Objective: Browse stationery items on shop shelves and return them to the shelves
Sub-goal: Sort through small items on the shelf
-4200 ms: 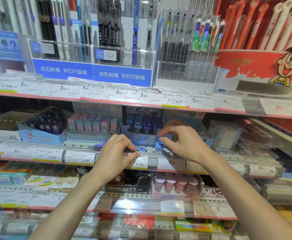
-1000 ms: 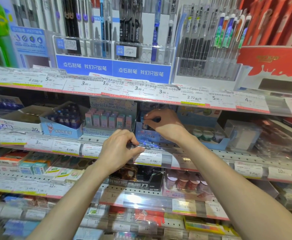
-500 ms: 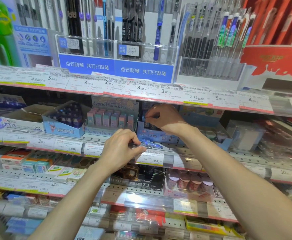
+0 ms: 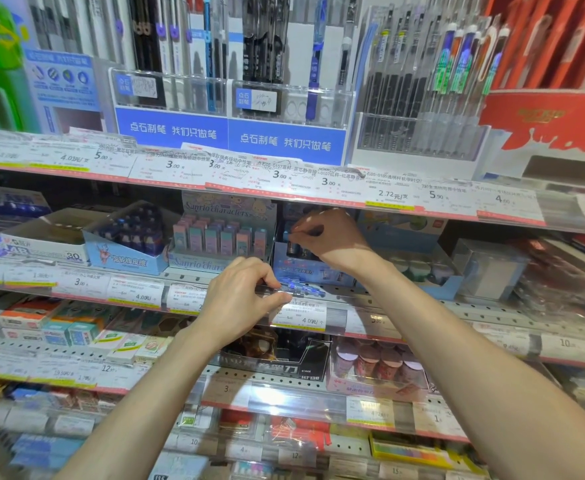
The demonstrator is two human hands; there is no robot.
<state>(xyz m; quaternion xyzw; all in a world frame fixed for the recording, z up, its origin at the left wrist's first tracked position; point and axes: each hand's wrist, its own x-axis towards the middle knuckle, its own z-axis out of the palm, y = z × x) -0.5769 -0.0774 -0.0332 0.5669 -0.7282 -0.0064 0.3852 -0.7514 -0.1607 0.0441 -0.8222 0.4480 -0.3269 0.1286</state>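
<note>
My left hand pinches a blue patterned pen that lies level along the front edge of the second shelf. My right hand reaches under the top shelf into a blue display box. Its fingertips are closed on a small dark blue item at the box's back left. More of these dark items stand in the box below the fingers. Both forearms cross the lower shelves.
A pastel Sanrio eraser box stands left of the blue box, and a box of round tape rolls stands to its right. Pen racks fill the top shelf. Price labels line every shelf edge.
My right hand has gone from the shelf edge up into the blue display box with the small blue item. My left hand has stayed on the pen.
</note>
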